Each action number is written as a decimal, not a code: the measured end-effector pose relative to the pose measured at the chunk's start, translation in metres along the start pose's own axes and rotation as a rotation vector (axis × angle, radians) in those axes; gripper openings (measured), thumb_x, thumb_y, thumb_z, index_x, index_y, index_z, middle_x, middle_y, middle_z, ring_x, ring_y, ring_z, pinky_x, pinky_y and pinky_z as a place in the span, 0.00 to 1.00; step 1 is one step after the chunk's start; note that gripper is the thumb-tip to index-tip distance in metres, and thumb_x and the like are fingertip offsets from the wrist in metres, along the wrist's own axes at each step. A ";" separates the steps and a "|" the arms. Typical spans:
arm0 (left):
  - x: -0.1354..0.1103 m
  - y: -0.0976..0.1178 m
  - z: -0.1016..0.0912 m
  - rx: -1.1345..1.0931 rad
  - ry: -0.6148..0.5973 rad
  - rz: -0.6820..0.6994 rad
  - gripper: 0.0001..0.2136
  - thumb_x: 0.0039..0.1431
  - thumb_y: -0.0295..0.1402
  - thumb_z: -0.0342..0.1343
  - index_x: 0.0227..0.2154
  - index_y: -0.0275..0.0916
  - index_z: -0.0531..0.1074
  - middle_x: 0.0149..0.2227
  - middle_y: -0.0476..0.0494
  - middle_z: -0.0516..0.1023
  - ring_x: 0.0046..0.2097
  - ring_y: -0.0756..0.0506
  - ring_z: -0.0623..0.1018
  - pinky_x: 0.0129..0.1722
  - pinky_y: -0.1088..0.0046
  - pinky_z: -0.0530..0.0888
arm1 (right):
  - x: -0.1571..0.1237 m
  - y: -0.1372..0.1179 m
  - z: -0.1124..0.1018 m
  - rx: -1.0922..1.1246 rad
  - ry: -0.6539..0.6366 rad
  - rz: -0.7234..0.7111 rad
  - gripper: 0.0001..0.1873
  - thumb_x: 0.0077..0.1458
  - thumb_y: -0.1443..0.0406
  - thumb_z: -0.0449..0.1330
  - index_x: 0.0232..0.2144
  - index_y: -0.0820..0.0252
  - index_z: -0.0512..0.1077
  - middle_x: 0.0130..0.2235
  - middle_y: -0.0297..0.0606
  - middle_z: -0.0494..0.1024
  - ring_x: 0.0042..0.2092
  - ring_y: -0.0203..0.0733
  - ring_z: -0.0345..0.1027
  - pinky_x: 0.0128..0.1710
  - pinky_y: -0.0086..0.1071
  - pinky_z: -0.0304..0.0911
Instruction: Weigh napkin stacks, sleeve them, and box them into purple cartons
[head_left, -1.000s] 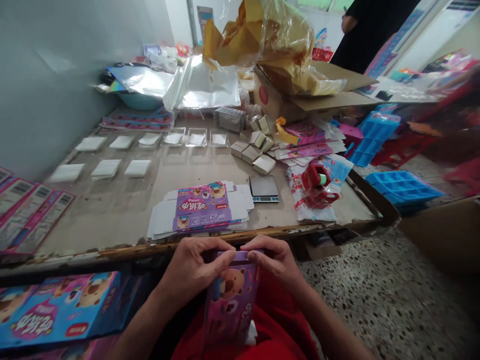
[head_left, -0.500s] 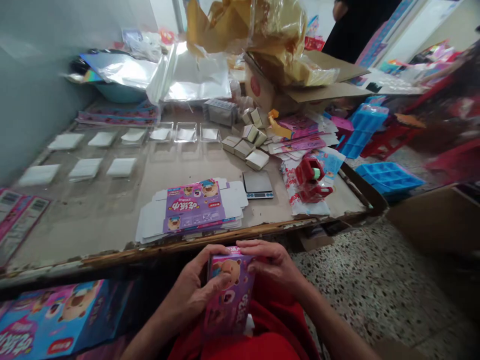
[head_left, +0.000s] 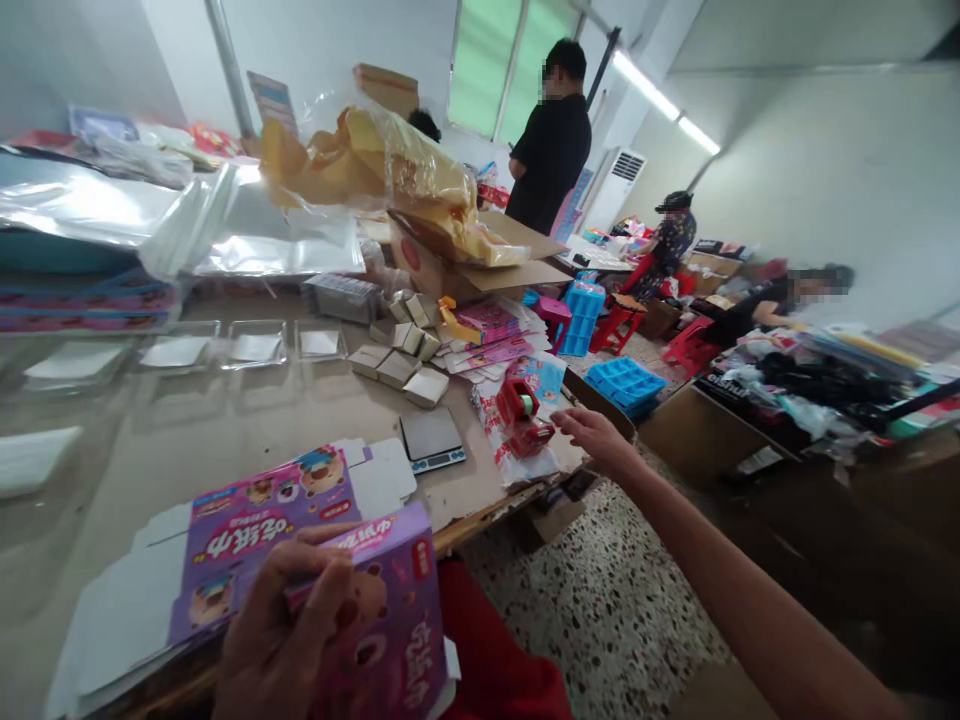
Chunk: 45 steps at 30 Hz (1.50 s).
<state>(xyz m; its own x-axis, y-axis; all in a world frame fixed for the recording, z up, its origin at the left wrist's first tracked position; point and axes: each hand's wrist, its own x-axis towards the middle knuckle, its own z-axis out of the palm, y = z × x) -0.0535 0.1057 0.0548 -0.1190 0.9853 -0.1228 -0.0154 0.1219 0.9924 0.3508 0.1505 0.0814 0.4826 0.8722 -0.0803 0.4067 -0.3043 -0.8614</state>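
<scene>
A purple folded carton (head_left: pixel 409 600) with cartoon bear print is gripped in my left hand (head_left: pixel 281 610), thumb across its face. One white flap sticks out at the carton's lower right corner. My right hand (head_left: pixel 592 437) is stretched over the table's right side, fingers extended and nothing visible in them. Its fingertips are at the red tape dispenser (head_left: pixel 519 402); whether they touch it I cannot tell. The dispenser stands on a red-and-white plastic bag (head_left: pixel 491 440). Beneath and behind the carton lies a stack of flattened purple cartons (head_left: pixel 255 535).
A small scale (head_left: pixel 433 438) sits mid-table, with several small blocks (head_left: pixel 397 368) behind it. Clear trays (head_left: pixel 257 345) with white sheets line the left. An open cardboard box (head_left: pixel 442 262) stands at the back. Blue crates (head_left: pixel 624 383) and several people are beyond the table.
My right hand has left the carton and reached out right to the tape dispenser. My left hand keeps the carton, now raised near the flat stack. The view has swung right and up.
</scene>
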 end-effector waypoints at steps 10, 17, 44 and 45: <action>0.002 0.006 0.013 0.051 -0.324 -0.116 0.21 0.56 0.55 0.60 0.40 0.43 0.70 0.18 0.55 0.70 0.19 0.49 0.69 0.18 0.78 0.64 | 0.000 -0.011 0.027 0.133 -0.054 0.083 0.19 0.37 0.52 0.72 0.21 0.62 0.79 0.26 0.44 0.80 0.31 0.44 0.70 0.30 0.33 0.60; 0.010 -0.001 0.029 0.153 -0.365 0.138 0.15 0.60 0.51 0.58 0.35 0.44 0.71 0.24 0.53 0.72 0.25 0.48 0.73 0.26 0.76 0.69 | -0.045 0.022 0.031 0.288 0.094 0.108 0.23 0.39 0.48 0.72 0.23 0.62 0.77 0.26 0.41 0.79 0.26 0.38 0.68 0.24 0.30 0.55; 0.038 0.006 0.070 0.252 -1.011 -0.060 0.18 0.51 0.48 0.66 0.34 0.38 0.74 0.23 0.55 0.71 0.25 0.52 0.69 0.26 0.77 0.64 | -0.075 -0.079 0.080 -0.310 -1.112 -0.483 0.09 0.53 0.66 0.65 0.22 0.60 0.72 0.21 0.27 0.66 0.26 0.30 0.57 0.25 0.26 0.49; 0.037 0.009 0.065 0.260 -1.014 -0.054 0.17 0.48 0.44 0.69 0.34 0.38 0.74 0.24 0.55 0.72 0.25 0.52 0.69 0.27 0.77 0.65 | -0.075 -0.076 0.084 -0.288 -1.114 -0.449 0.09 0.51 0.64 0.67 0.23 0.60 0.72 0.22 0.27 0.67 0.26 0.31 0.57 0.25 0.26 0.49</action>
<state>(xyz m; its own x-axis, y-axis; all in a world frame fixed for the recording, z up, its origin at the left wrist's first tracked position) 0.0062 0.1505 0.0593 0.7654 0.6018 -0.2281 0.2320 0.0726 0.9700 0.2187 0.1407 0.1111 -0.6103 0.7287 -0.3108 0.5895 0.1556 -0.7926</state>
